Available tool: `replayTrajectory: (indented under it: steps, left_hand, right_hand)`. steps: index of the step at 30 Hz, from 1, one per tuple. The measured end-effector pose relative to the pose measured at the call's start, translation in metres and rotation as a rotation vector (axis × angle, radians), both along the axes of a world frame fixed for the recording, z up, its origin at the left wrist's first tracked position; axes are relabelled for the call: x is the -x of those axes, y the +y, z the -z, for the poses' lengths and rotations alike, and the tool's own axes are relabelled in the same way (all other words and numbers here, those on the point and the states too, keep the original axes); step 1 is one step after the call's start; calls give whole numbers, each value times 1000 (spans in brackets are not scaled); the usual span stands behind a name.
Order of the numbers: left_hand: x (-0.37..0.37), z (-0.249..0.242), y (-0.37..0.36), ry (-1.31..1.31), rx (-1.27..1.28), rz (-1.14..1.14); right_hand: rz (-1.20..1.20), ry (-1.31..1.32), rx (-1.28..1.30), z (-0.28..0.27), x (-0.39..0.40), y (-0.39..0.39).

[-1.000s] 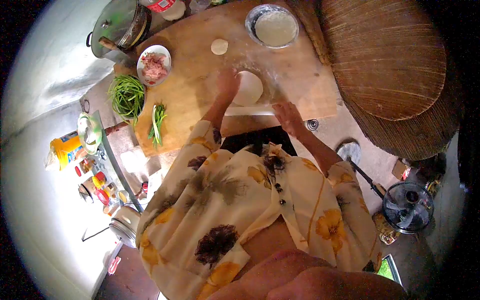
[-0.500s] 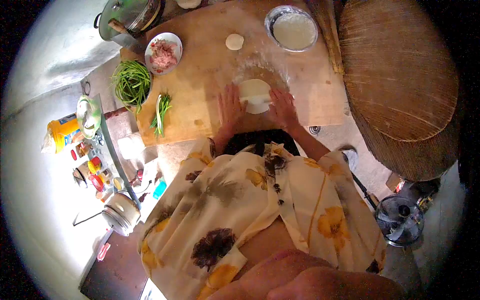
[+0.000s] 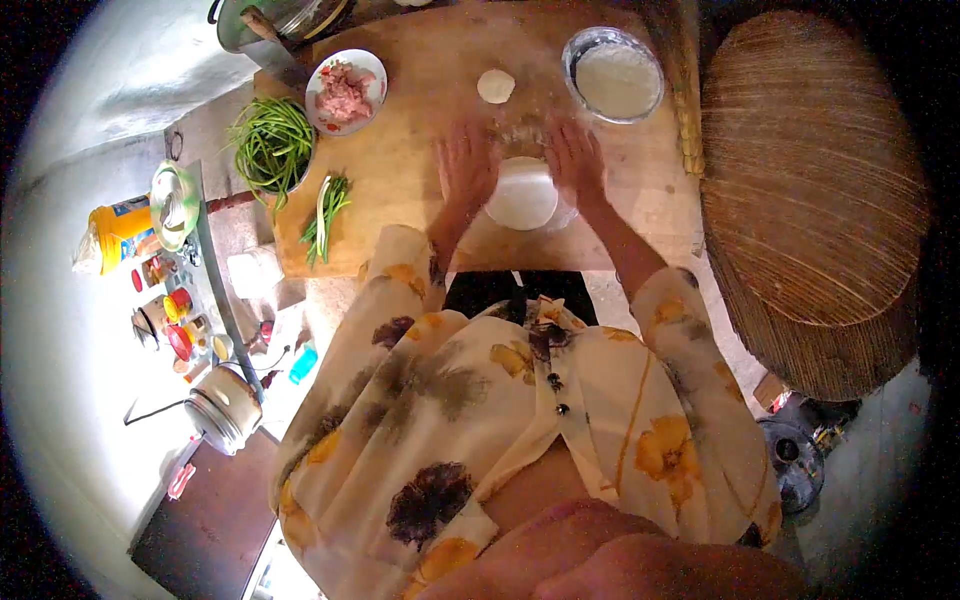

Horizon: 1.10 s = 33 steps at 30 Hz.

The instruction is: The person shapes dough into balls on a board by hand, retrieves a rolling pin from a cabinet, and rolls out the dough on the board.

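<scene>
A round, thin sheet of pale dough (image 3: 522, 195) lies on the wooden board (image 3: 400, 180) close to its front edge. At its upper left is my left hand (image 3: 468, 165), fingers stretched forward and spread. My right hand (image 3: 577, 168) is at the upper right of the sheet, its fingers also stretched out. Both hands are blurred by motion, and a rolling pin under or between them cannot be made out clearly. A smaller dough disc (image 3: 495, 87) rests beyond the hands. Flour dusts the board between them.
A metal bowl of flour (image 3: 615, 80) stands at the back right. Minced meat (image 3: 345, 92) on a white plate, a bowl of green vegetables (image 3: 272, 148) and spring onions (image 3: 325, 215) are at the left. A lidded pot (image 3: 285, 20) is behind; a large woven lid (image 3: 815, 170) stands right.
Both hands have moved forward, from beside the dough sheet to its far side. The pale bar that crossed the sheet between them no longer shows there. The view has shifted slightly.
</scene>
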<state>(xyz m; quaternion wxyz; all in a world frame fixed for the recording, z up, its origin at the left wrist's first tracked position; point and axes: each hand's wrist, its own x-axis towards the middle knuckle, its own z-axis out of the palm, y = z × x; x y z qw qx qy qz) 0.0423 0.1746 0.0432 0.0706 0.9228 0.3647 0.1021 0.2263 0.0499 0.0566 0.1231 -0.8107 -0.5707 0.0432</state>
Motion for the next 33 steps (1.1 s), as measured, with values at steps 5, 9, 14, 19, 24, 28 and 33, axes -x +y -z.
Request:
replayTrajectory:
  steps: [5, 9, 14, 19, 24, 28, 33]
  left_hand:
    - [72, 10, -98, -3, 142, 102]
    - [47, 9, -67, 10, 187, 61]
    - [-14, 4, 30, -13, -16, 26]
    - [3, -5, 0, 47, -20, 41]
    - [64, -16, -96, -60, 270, 51]
    - [44, -22, -63, -4, 216, 78]
    - [-20, 14, 34, -24, 21, -106]
  right_hand:
    - [43, 128, 34, 7, 66, -113]
    - [4, 42, 65, 10, 44, -78]
    - [30, 6, -2, 12, -20, 46]
    - [-34, 16, -133, 10, -1, 9]
    - [-7, 128, -1, 7, 61, -102]
    - [-22, 124, 9, 13, 39, -70]
    - [16, -73, -121, 8, -21, 54]
